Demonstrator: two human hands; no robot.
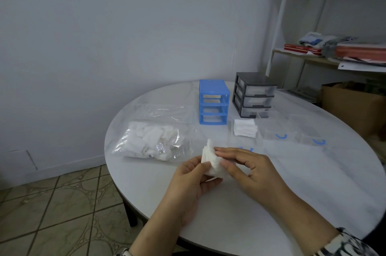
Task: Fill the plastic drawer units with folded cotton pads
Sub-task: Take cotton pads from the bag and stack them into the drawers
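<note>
Both hands meet low centre of the frame over the round white worktop [271,203], holding one white cotton pad [213,163] between them: left hand [192,178] pinches its lower left edge with thumb and curled fingers, right hand [248,168] grips the right side, fingertips on top. Pad is raised off the surface, partly folded. Just up-left of the hands lies a clear bag of pads [150,142]. Directly above them sits a clear drawer [245,132] holding a stack of folded pads [244,127], with two more clear drawers [296,132] to its right. Behind, mid-frame: blue drawer unit [213,102], all slots open, and grey drawer unit [253,94] beside it, apart.
</note>
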